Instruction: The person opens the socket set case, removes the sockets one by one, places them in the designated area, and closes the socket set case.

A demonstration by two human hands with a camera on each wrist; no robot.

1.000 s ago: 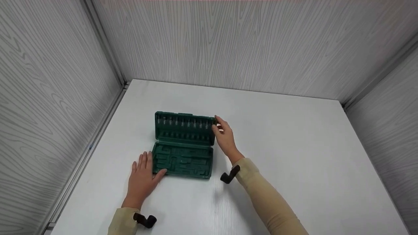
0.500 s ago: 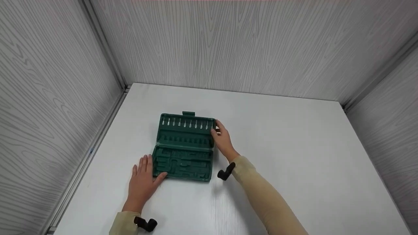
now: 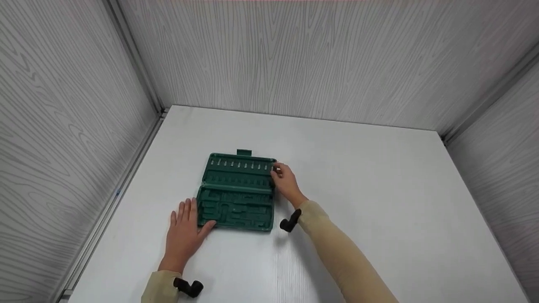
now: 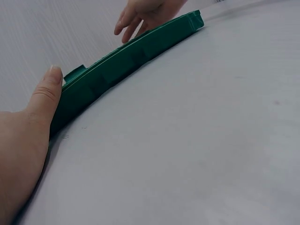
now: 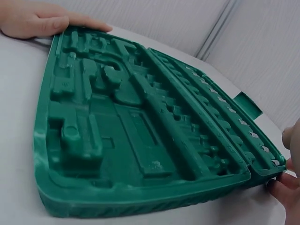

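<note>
A green plastic tool case (image 3: 236, 210) lies spread open on the white table, its moulded tray nearer the person. The lid (image 3: 238, 172) lies back on the far side, with a row of small metal bits (image 3: 239, 165) along it. My left hand (image 3: 182, 235) rests at the tray's left end, fingers straight along the side and thumb at the front edge. At the lid's right end, my right hand (image 3: 286, 181) holds the corner between thumb and fingers; in the right wrist view those fingers (image 5: 281, 190) reach under the corner.
A latch tab (image 3: 244, 152) sticks out from the lid's far edge. Wood-grain panels (image 3: 269, 59) enclose the white table (image 3: 379, 202) at the back and both sides. A metal rail (image 3: 120, 185) runs along the left edge.
The lid has swung back and down, away from the tray, and its latch tab has come into view. My right hand moved down with it; the left hand stayed put.
</note>
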